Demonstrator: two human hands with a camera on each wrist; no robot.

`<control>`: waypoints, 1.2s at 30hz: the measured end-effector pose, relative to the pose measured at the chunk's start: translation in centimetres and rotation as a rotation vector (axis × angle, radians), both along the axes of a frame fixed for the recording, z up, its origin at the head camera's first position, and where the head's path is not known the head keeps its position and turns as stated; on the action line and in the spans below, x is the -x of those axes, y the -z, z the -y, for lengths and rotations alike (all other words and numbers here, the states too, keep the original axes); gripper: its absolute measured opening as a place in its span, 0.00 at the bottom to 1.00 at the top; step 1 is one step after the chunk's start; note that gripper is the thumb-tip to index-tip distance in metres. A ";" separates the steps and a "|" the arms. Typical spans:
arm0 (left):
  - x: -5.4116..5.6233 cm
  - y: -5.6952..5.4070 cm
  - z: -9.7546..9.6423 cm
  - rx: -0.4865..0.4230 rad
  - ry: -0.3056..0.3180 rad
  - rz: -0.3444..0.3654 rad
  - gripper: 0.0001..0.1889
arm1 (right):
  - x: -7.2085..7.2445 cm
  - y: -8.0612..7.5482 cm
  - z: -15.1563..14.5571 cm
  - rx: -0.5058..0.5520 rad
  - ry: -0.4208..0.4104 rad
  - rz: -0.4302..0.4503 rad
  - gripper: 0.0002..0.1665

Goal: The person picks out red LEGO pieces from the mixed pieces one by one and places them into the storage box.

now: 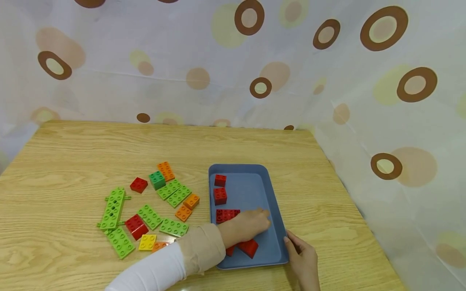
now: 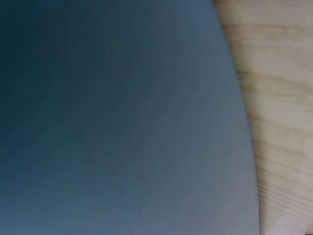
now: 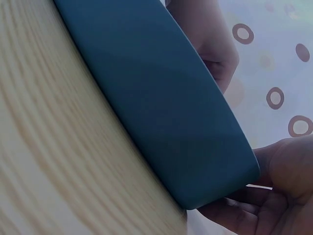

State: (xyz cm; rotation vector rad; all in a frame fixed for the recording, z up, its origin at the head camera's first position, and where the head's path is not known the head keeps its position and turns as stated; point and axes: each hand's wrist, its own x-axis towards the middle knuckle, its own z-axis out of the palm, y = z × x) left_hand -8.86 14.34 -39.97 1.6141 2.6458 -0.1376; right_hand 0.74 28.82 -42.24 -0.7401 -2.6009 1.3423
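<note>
The left grip (image 1: 251,223) reaches rightward, while the right grip (image 1: 304,260) pinches.

On the bench (image 1: 309,182), left, loose bricks (image 1: 150,216); right of these, a tray (image 1: 251,186). In it, mostly left, further bricks (image 1: 220,196); over the near ones, the left grip (image 1: 251,224); at its near right edge, the right grip (image 1: 305,258). Behind, a cloth (image 1: 174,52).

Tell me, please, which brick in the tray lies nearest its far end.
The small brick near the far left corner; others visible lie farther from it.
</note>
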 end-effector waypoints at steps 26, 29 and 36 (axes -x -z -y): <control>3.2 -2.8 14.2 -0.510 -0.264 0.195 0.17 | -0.1 0.0 -0.5 -0.060 0.004 -0.022 0.18; 3.2 -2.5 15.4 -0.523 -0.285 0.194 0.16 | 0.0 0.1 -0.2 -0.045 0.006 -0.045 0.17; 2.3 -1.9 18.6 -0.543 -0.375 0.217 0.15 | 0.1 0.3 0.1 -0.026 0.005 -0.032 0.17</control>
